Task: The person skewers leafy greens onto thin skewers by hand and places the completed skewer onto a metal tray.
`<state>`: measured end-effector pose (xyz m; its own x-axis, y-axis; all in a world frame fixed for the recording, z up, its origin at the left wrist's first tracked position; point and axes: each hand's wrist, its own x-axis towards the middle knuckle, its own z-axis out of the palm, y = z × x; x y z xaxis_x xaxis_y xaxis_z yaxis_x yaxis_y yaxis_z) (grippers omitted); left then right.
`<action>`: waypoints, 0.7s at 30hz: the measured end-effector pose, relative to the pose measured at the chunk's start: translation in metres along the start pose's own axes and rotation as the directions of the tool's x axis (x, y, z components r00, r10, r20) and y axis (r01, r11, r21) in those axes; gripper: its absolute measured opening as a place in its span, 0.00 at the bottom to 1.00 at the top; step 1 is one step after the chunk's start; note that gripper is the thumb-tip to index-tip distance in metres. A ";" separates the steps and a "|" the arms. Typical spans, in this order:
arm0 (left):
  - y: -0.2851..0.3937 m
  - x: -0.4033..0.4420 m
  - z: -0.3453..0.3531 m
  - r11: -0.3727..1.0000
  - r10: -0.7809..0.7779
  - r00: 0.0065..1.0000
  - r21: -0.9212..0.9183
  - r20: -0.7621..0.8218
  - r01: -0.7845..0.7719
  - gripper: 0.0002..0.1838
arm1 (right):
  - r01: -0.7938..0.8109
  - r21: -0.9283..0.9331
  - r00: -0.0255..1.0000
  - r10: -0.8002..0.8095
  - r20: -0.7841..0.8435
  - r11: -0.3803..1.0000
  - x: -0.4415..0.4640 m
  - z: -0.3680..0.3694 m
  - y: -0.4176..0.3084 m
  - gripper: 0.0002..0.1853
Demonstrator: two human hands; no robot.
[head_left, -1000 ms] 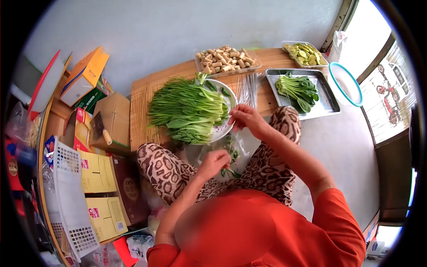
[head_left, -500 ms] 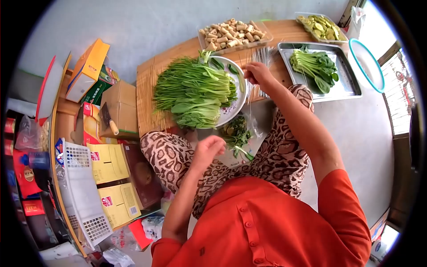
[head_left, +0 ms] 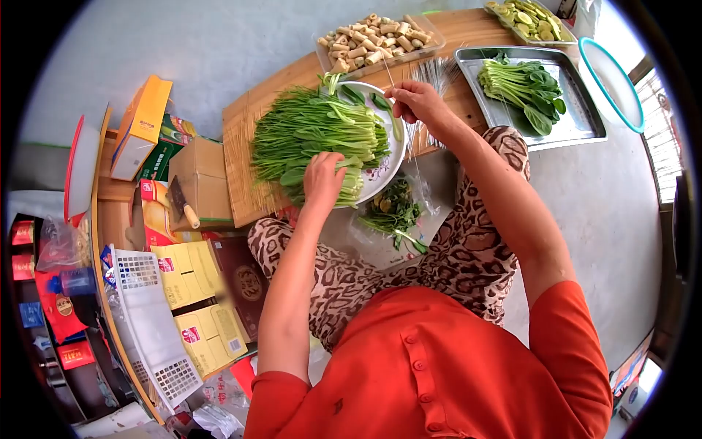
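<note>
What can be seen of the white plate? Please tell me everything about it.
The white plate looks round and smooth, with purplish patterning on its lower right; whether it is ceramic or plastic, I cannot tell. Piled greens lie on it and hide much of its left side, with loose leaves at the top. It rests on the wooden table, its near side seeming to overhang the edge.

Wooden tabletop (head_left: 468, 29), bamboo skewers (head_left: 248, 175) spread at its left end, flower-patterned white plate (head_left: 376, 183) at the near edge, clear plastic tub (head_left: 409, 57) opposite, metal skewers (head_left: 436, 77) between plate and steel tray (head_left: 581, 121), second clear tub (head_left: 541, 42) beyond the tray
</note>
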<state>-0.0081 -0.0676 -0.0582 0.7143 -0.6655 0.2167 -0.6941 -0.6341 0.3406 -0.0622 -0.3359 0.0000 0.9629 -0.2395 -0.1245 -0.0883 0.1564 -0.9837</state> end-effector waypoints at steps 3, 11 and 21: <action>-0.003 0.005 0.007 0.983 0.068 0.997 0.168 0.031 -0.073 0.15 | 0.016 0.017 1.000 -0.015 -0.018 1.000 -0.001 0.000 -0.003 0.12; -0.005 0.005 0.013 0.973 0.127 0.992 0.196 -0.005 -0.123 0.16 | 0.027 -0.019 1.000 -0.028 -0.009 0.999 0.000 0.000 -0.002 0.12; -0.010 0.003 0.007 0.954 0.230 0.973 0.200 -0.011 -0.224 0.15 | 0.022 -0.043 1.000 -0.023 -0.013 0.999 -0.006 -0.004 0.002 0.11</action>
<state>0.0007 -0.0659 -0.0674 0.5361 -0.7894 0.2991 -0.8397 -0.5349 0.0933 -0.0690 -0.3379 -0.0017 0.9612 -0.2556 -0.1037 -0.0776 0.1100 -0.9909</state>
